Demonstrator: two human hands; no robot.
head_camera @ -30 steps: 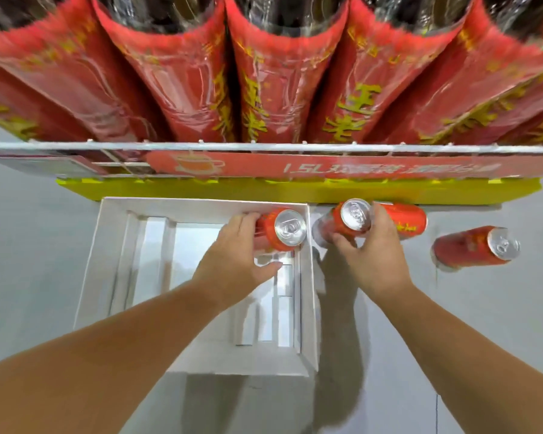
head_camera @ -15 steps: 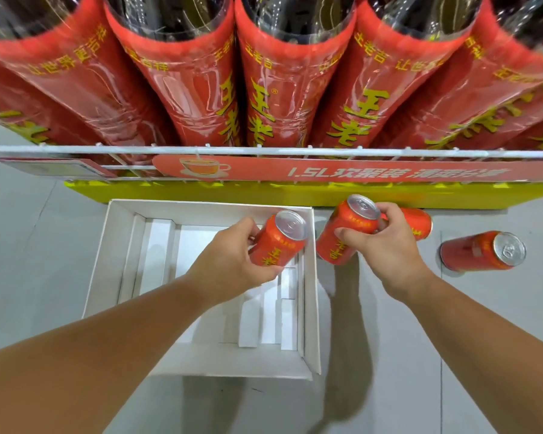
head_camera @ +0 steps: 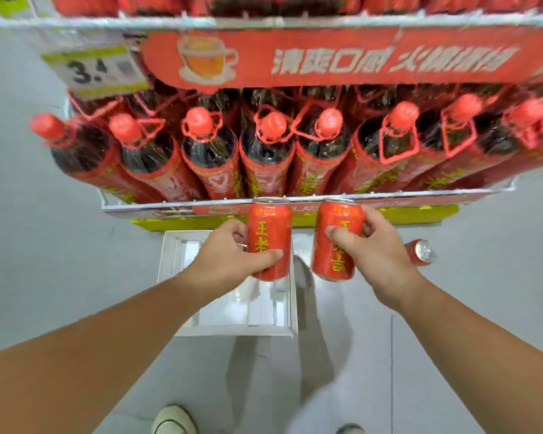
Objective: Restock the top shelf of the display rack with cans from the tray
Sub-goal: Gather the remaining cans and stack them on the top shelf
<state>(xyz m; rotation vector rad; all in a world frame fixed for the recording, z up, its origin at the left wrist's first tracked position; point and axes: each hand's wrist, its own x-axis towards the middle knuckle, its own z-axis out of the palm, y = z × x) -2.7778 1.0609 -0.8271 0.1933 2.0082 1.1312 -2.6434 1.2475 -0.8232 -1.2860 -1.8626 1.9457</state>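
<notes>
Both hands are up in front of the display rack (head_camera: 176, 204), one red can each. My left hand (head_camera: 228, 256) wraps the left can (head_camera: 270, 233) from its left side, thumb across the lower front. My right hand (head_camera: 378, 250) grips the right can (head_camera: 337, 245) from its right side, thumb on the label and fingers curled round the far edge. Both cans are upright, side by side between the hands, close but not touching. Their tops reach the lower wire rail just beyond my knuckles.

The white cardboard tray (head_camera: 169, 261) lies on the floor (head_camera: 44, 245) under and behind my left hand, partly hidden by that wrist, with white dividers showing inside. A third can (head_camera: 420, 252) sits on the floor just right of my right hand, silver top showing. I can't tell whether it stands or lies.

Beyond the hands a row of dark bottles (head_camera: 267, 148) with red caps fills the shelf. Above them there is a red banner (head_camera: 342, 57) with a teacup picture, and a price tag (head_camera: 96, 70) up-left of my left hand. The upper wire rail (head_camera: 107, 22) runs along the top edge, and the red goods behind it are too blurred to name. A pale shoe (head_camera: 173, 419) shows below my left forearm.
</notes>
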